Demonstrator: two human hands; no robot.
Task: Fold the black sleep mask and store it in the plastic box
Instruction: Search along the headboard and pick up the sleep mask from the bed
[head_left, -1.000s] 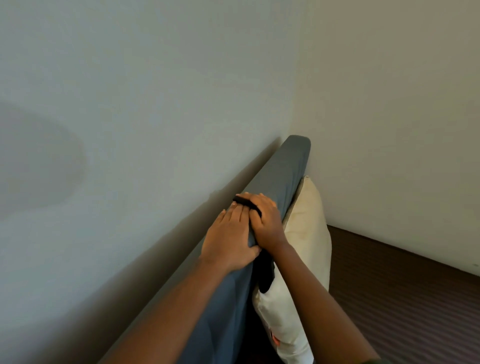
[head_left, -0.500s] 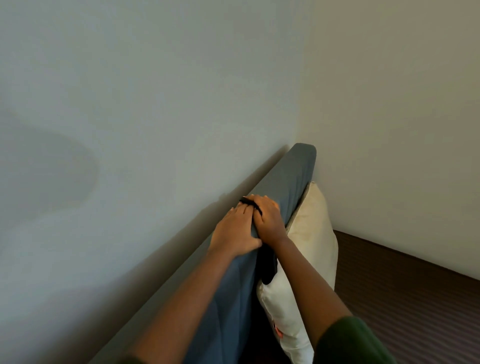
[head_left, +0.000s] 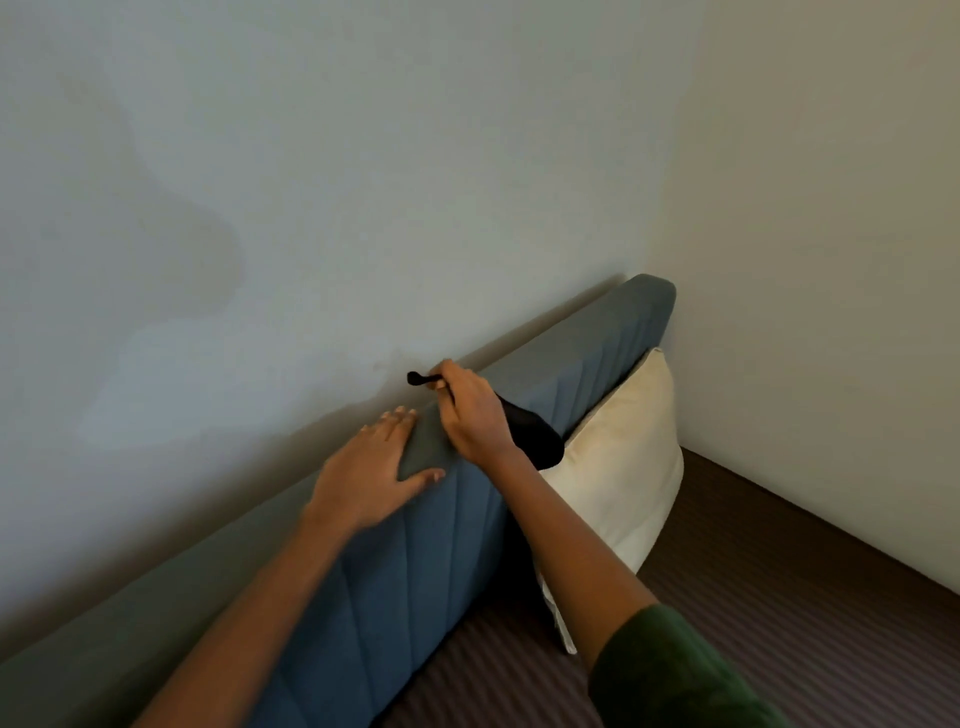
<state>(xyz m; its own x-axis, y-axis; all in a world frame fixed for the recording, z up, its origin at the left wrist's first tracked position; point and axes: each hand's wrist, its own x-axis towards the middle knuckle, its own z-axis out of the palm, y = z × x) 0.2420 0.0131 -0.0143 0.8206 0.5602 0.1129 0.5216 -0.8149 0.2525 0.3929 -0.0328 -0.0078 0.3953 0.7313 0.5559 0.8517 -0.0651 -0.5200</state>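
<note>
My right hand (head_left: 470, 413) grips the black sleep mask (head_left: 535, 434) just above the top of the blue padded headboard (head_left: 395, 587). One end of the mask pokes out left of my fingers, and the wider part hangs down behind my wrist in front of the headboard. My left hand (head_left: 371, 475) lies flat on the headboard's top edge, fingers apart, apart from the mask. No plastic box is in view.
A cream pillow (head_left: 623, 462) leans against the headboard at the right. Below it lies a dark striped bed cover (head_left: 753, 597). Pale walls (head_left: 363, 182) meet in a corner behind the headboard.
My right hand has lifted the mask off the headboard top and pulled it up and right. My left hand has come off the mask and rests lower on the headboard.
</note>
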